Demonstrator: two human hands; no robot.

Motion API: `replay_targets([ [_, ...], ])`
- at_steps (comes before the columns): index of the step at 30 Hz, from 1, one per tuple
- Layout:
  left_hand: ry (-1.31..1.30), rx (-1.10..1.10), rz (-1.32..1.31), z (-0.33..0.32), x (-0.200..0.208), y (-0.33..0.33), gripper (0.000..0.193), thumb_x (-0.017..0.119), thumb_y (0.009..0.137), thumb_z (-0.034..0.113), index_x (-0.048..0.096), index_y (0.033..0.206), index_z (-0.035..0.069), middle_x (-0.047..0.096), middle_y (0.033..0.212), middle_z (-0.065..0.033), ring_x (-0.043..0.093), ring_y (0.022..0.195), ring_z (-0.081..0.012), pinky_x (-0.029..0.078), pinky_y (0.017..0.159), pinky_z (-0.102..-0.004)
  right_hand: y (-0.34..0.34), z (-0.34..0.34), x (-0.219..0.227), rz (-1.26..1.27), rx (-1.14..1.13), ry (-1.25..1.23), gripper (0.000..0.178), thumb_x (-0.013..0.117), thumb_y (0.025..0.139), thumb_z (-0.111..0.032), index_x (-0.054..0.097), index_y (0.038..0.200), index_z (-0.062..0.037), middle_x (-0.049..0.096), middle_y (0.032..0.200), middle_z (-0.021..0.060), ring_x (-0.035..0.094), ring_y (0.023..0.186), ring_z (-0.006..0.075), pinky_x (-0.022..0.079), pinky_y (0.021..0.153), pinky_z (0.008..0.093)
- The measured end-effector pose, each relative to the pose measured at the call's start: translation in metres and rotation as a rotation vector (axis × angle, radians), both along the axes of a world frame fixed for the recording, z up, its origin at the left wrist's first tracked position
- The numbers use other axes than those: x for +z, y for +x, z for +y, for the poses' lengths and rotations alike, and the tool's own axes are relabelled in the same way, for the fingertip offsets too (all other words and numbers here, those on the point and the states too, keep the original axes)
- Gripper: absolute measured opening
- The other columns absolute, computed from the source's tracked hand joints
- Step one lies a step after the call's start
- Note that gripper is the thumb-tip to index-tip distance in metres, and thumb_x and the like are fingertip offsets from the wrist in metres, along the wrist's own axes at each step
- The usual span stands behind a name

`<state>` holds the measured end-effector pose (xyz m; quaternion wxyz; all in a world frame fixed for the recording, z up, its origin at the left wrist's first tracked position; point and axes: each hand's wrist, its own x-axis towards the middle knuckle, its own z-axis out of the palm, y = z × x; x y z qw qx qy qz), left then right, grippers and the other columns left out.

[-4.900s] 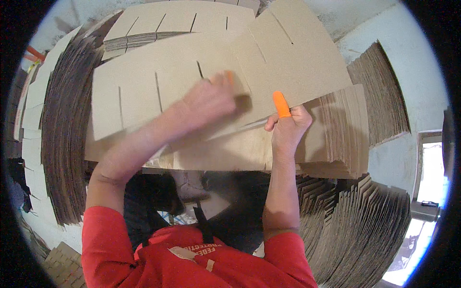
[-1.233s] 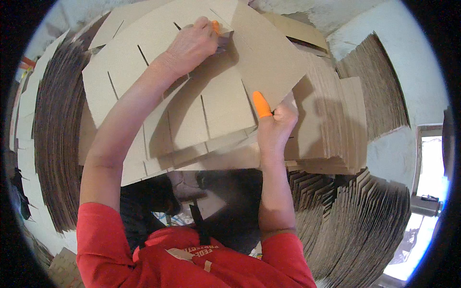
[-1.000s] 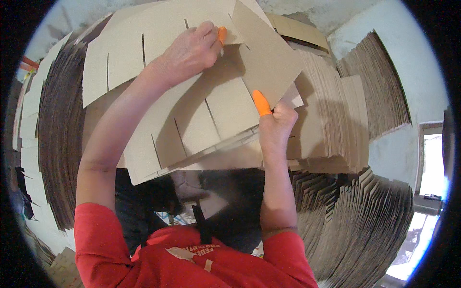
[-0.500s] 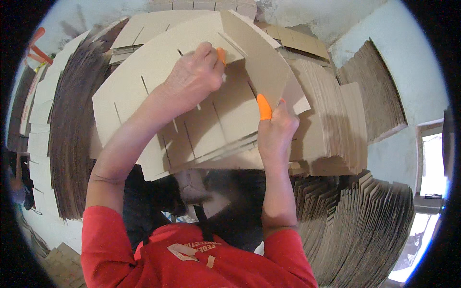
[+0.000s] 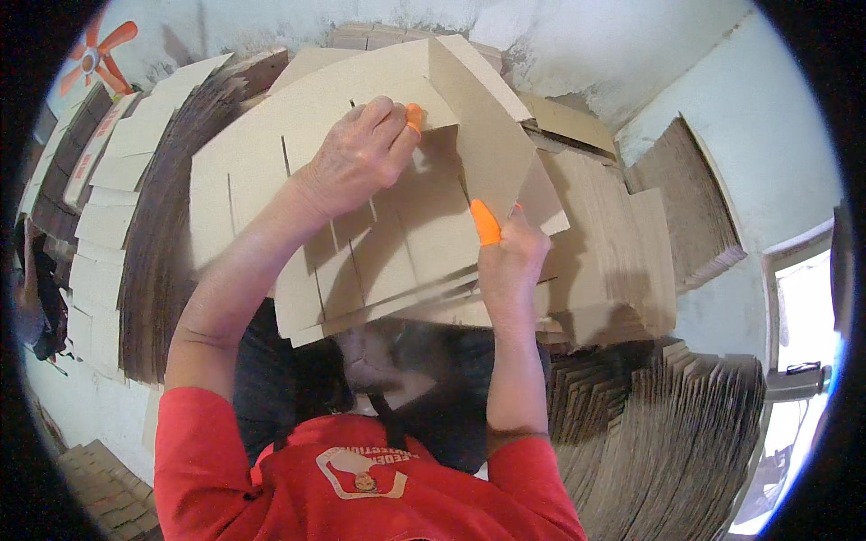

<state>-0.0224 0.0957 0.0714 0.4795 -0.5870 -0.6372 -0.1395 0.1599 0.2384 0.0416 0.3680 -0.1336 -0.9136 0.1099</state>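
Note:
My left hand (image 5: 365, 144), with an orange finger cot on a fingertip, is closed on a slotted cardboard sheet (image 5: 257, 171). My right hand (image 5: 514, 257) wears an orange cot on its thumb and pinches the near edge of a cardboard panel (image 5: 492, 135), which slants up beside that sheet. Sheet and panel meet at an angle near the top; whether they are joined by a fold or a slot I cannot tell. Below them another slotted piece (image 5: 361, 270) lies in my hands' shadow. The left fingertips are partly hidden behind the knuckles.
Tall stacks of cardboard stand to the left (image 5: 162, 234) and right (image 5: 622, 243). More upright sheets (image 5: 667, 433) fill the lower right, and another stack (image 5: 690, 198) leans by the wall. An orange fan (image 5: 95, 59) is at the far left, near the wall.
The whole view has shifted a little, bringing the fan more into sight. Both hands keep their grips on the cardboard, and the right hand sits slightly lower.

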Motion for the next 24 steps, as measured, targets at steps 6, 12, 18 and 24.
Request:
replay_targets([
  [6,0.052,-0.077,-0.040,-0.014,0.009,0.013,0.028,0.064,0.068,0.004,0.060,0.095,-0.003,0.055,0.079,-0.0069,0.055,0.079,-0.0195,0.052,0.063,-0.0273,0.003,-0.020,0.026,-0.137,-0.158,0.028,0.014,0.063,0.087,-0.013,0.063,0.094,-0.0012,0.062,0.066,0.0193,0.064,0.061,0.0371,0.050,0.054,0.0444],
  [12,0.096,-0.169,-0.114,-0.030,0.018,0.032,0.027,0.064,0.069,0.003,0.059,0.095,-0.003,0.058,0.083,-0.0094,0.056,0.077,-0.0207,0.051,0.061,-0.0300,0.003,-0.036,0.038,0.034,-0.046,-0.044,0.007,0.058,0.086,-0.008,0.062,0.085,-0.0020,0.062,0.066,0.0206,0.064,0.064,0.0396,0.050,0.057,0.0482],
  [18,-0.108,-0.161,-0.409,-0.030,0.012,0.040,0.034,0.067,0.072,0.009,0.063,0.106,0.003,0.062,0.086,-0.0108,0.058,0.083,-0.0303,0.050,0.068,-0.0395,-0.024,-0.023,0.050,-0.336,-0.129,0.138,0.010,0.051,0.081,-0.002,0.060,0.077,0.0024,0.062,0.078,0.0247,0.062,0.076,0.0437,0.048,0.066,0.0524],
  [24,-0.111,0.005,-0.651,-0.071,0.041,0.040,0.051,0.076,0.075,0.026,0.061,0.120,0.006,0.065,0.107,-0.0141,0.060,0.099,-0.0330,0.051,0.082,-0.0396,-0.097,0.029,0.041,-0.762,0.031,0.228,0.021,0.054,0.083,-0.007,0.070,0.095,0.0017,0.069,0.098,0.0215,0.069,0.086,0.0372,0.055,0.073,0.0449],
])
